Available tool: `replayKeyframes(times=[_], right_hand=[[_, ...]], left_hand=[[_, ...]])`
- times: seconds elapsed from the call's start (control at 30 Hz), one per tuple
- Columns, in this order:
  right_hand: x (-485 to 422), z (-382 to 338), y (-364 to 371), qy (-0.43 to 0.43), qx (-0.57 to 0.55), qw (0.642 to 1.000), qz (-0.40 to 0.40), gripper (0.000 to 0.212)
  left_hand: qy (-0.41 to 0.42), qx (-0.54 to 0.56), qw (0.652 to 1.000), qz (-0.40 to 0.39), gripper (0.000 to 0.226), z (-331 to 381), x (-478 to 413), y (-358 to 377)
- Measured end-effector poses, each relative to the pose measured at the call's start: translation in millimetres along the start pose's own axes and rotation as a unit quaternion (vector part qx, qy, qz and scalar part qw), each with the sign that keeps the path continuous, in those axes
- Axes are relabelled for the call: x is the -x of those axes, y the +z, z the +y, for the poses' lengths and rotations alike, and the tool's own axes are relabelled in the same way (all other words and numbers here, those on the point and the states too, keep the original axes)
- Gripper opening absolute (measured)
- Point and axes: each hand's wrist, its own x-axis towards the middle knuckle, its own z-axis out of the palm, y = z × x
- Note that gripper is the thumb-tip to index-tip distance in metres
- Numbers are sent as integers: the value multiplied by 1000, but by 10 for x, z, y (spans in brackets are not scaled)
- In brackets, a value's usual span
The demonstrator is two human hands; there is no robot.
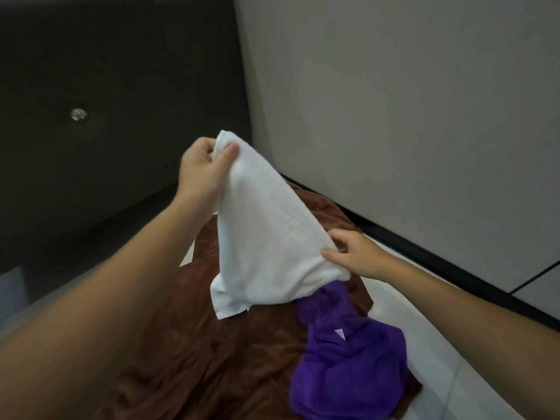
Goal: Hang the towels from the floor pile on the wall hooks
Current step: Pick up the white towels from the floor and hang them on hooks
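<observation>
A white towel (263,237) hangs lifted above the floor pile. My left hand (203,171) pinches its top corner between thumb and curled fingers. My right hand (354,253) holds the towel's lower right edge, thumb on the front and fingers behind the cloth. Below lie a large brown towel (194,344) spread on the floor and a purple towel (348,359) bunched on top of it at the right. A round metal knob (79,114) sticks out of the dark panel at upper left.
A dark wall panel (121,86) fills the left. A pale grey wall (409,101) with a black skirting (439,259) runs along the right. White floor tiles (454,374) show to the right of the pile.
</observation>
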Motion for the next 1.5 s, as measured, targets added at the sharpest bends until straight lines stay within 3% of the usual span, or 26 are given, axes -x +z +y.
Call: replayKeyframes(times=[0.2, 0.47, 0.57, 0.77, 1.07, 1.3, 1.37, 1.43, 1.5], right_hand=[[-37, 41, -105, 21, 57, 989, 133, 6], [-128, -47, -99, -9, 107, 993, -46, 10], [-185, 28, -109, -17, 102, 994, -36, 16], [-197, 16, -258, 12, 77, 994, 76, 15], [91, -1105, -1093, 103, 222, 963, 111, 15], [717, -2673, -2478, 188, 148, 956, 172, 8], [937, -3153, -2919, 225, 104, 948, 199, 15], [1158, -3585, -3339, 278, 72, 939, 191, 21], [1392, -3967, -3736, 321, 51, 931, 164, 13]], left_hand=[[-65, -37, 995, 72, 21, -367, -94, -154], [-106, -54, 982, 147, 16, -657, -313, -260], [-133, -55, 978, 154, 19, -809, -381, -311], [-185, -64, 969, 152, 32, -658, -419, -396], [-218, -84, 968, 90, 7, 998, -406, -772], [-209, -67, 975, 32, 8, 3103, -280, -1025], [-193, -72, 979, 8, 12, 3714, -256, -1087], [-172, -84, 981, -20, 16, 4292, -236, -1133], [-153, -84, 984, -42, 15, 4816, -201, -1149]])
